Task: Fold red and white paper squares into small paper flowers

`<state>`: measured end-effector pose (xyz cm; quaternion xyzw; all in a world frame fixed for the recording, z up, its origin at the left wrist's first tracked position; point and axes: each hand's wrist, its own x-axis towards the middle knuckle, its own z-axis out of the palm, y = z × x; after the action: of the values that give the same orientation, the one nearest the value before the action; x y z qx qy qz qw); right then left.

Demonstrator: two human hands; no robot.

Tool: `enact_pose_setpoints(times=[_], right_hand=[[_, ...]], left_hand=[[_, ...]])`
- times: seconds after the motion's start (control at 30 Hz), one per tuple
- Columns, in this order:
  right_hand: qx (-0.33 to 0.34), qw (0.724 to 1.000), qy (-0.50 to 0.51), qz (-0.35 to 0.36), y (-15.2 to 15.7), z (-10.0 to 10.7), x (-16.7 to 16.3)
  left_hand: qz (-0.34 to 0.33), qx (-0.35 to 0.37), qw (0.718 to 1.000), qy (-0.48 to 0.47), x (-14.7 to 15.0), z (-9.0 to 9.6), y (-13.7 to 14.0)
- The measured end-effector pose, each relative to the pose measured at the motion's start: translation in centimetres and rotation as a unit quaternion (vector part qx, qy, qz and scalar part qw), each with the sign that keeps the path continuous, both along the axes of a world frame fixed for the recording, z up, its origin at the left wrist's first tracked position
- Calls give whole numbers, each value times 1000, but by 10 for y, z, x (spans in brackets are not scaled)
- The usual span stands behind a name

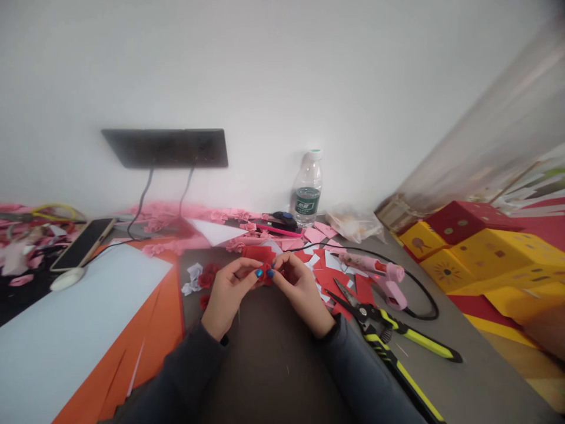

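Red paper piece (267, 275) between left hand (232, 288) and right hand (304, 288), partly hidden by fingertips; full shape unclear. Dark sleeves (189, 371) cut off by bottom edge, lower handle of cutters (363, 312) too. White sheet (88, 318) cut off by left edge, yellow box (507, 253) by right. Wall socket (168, 148) blurred, holes indistinct. Writing on bottle label (307, 201) too small to read. Contents of plastic bag (355, 222) unclear. Brown shape (546, 321) at right edge too blurred to name.
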<state>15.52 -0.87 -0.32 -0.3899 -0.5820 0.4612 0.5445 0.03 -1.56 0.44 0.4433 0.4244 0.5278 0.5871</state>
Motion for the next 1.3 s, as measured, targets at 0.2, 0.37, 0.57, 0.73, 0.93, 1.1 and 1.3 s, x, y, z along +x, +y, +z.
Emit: enact_pose_setpoints(times=[0.2, 0.37, 0.57, 0.73, 0.93, 1.1, 1.3], right_hand=[[-15, 1000, 12, 13, 0, 2, 1], [-26, 999, 16, 23, 0, 2, 3], [-51, 998, 34, 24, 3, 0, 4], [-76, 996, 29, 40, 5, 0, 6], [-71, 996, 34, 43, 4, 2, 8], [-50, 996, 46, 59, 1, 4, 6], [-75, 993, 57, 66, 1, 5, 6]], left_hand=[[4, 43, 996, 72, -1, 1, 1], [-4, 25, 997, 69, -3, -1, 1], [-15, 29, 996, 87, -2, 3, -1], [-16, 46, 996, 71, -1, 3, -1], [-30, 14, 999, 21, 3, 2, -1], [-56, -29, 998, -1, 7, 0, -3], [-51, -48, 997, -31, 8, -2, -3]])
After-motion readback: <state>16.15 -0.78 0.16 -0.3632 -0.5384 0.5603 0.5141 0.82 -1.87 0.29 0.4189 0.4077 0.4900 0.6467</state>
